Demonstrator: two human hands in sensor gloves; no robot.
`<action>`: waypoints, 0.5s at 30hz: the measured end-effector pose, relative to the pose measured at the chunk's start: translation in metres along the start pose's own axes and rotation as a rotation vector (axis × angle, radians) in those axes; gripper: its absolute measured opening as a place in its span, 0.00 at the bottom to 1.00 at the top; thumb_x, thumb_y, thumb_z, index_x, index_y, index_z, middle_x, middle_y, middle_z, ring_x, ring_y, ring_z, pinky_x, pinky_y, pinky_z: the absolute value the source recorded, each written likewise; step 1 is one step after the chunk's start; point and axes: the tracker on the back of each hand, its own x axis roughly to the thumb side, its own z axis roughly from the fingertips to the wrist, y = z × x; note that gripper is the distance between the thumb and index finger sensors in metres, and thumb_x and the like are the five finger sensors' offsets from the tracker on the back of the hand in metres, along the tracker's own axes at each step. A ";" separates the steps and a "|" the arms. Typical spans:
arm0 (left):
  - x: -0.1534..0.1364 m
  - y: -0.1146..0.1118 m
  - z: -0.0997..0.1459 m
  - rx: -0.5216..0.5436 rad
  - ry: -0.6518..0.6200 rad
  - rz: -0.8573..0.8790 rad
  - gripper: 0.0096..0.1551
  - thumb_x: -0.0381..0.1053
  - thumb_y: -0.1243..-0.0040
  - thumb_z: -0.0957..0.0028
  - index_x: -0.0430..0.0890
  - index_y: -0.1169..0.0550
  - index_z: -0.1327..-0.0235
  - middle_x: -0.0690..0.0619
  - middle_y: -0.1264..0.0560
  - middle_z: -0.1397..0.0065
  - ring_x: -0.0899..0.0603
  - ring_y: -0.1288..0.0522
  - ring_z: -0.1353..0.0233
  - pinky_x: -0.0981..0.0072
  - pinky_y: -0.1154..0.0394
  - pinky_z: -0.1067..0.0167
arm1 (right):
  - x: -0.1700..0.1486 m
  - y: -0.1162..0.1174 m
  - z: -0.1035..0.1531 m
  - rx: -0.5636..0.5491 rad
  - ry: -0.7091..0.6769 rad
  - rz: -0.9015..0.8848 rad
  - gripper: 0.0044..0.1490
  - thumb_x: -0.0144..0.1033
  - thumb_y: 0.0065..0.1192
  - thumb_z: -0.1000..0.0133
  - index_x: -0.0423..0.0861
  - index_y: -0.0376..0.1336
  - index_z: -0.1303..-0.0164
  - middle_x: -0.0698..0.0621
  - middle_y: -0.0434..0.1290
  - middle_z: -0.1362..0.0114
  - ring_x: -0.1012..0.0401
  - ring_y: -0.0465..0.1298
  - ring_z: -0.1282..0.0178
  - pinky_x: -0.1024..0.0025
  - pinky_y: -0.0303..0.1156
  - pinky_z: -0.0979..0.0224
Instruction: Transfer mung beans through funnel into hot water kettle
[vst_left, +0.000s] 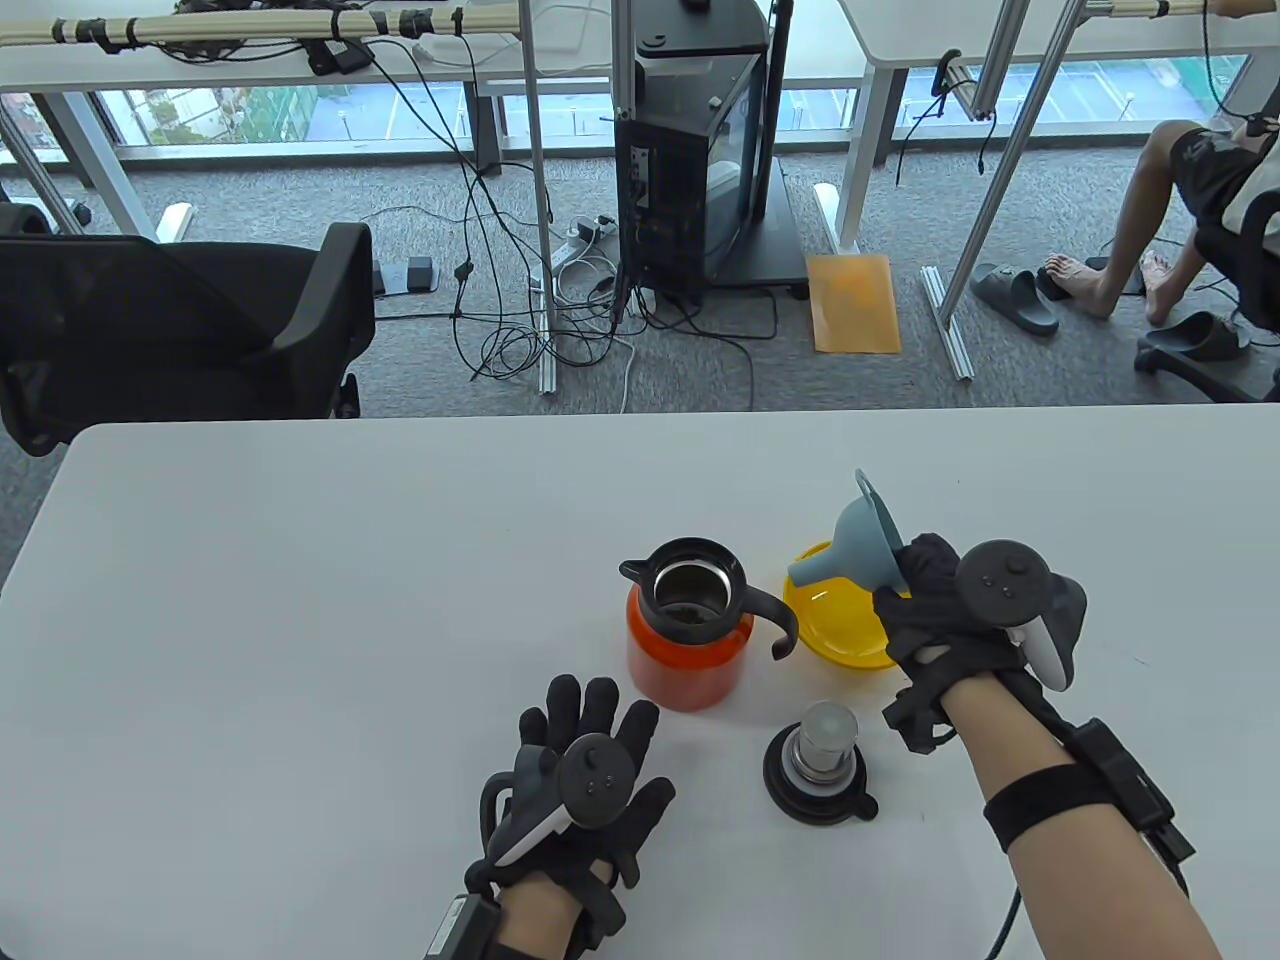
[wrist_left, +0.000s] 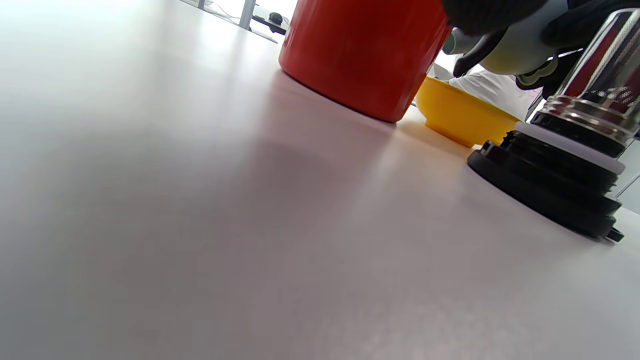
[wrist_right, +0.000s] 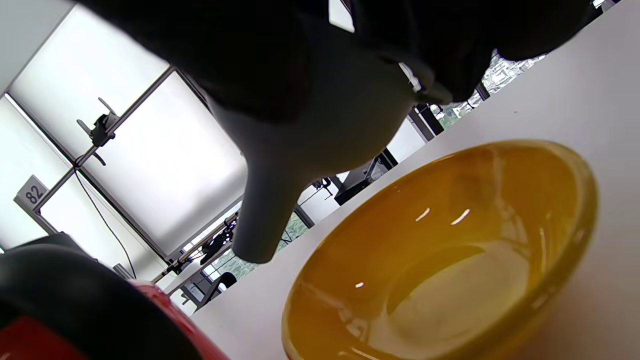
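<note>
The orange-red kettle (vst_left: 685, 640) with black rim, spout and handle stands open mid-table; dark contents show inside. It also shows in the left wrist view (wrist_left: 365, 50) and in the right wrist view (wrist_right: 75, 310). My right hand (vst_left: 935, 590) grips a grey-blue funnel (vst_left: 860, 550) above the yellow bowl (vst_left: 835, 620), its spout tilted toward the kettle. In the right wrist view the funnel (wrist_right: 320, 130) hangs over the bowl (wrist_right: 450, 250), which looks empty. My left hand (vst_left: 585, 760) rests flat on the table, fingers spread, just in front of the kettle and holds nothing.
The kettle's black and steel lid (vst_left: 820, 765) stands upside down on the white table (vst_left: 300, 600) in front of the bowl; it shows in the left wrist view (wrist_left: 565, 165). Beyond the far table edge are a black chair (vst_left: 180, 320), cables and a computer tower (vst_left: 700, 160).
</note>
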 end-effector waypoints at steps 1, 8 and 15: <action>0.000 0.000 0.000 0.000 0.000 0.000 0.48 0.69 0.52 0.50 0.58 0.52 0.19 0.51 0.67 0.16 0.34 0.77 0.22 0.30 0.70 0.30 | -0.003 0.002 0.000 0.010 0.012 0.001 0.29 0.29 0.70 0.48 0.39 0.64 0.37 0.22 0.49 0.25 0.25 0.64 0.31 0.27 0.59 0.35; 0.000 0.000 0.000 -0.005 0.004 -0.001 0.48 0.69 0.52 0.50 0.58 0.53 0.19 0.51 0.67 0.16 0.34 0.77 0.22 0.30 0.70 0.30 | -0.014 0.013 -0.001 0.089 0.056 0.021 0.31 0.31 0.68 0.47 0.37 0.62 0.34 0.22 0.46 0.25 0.24 0.64 0.32 0.26 0.59 0.36; 0.000 0.000 0.000 -0.013 0.008 0.002 0.48 0.69 0.51 0.50 0.58 0.53 0.19 0.51 0.67 0.17 0.34 0.77 0.22 0.30 0.70 0.30 | -0.014 0.011 0.004 0.102 0.027 -0.068 0.47 0.40 0.64 0.44 0.30 0.50 0.23 0.21 0.36 0.25 0.21 0.49 0.29 0.23 0.50 0.36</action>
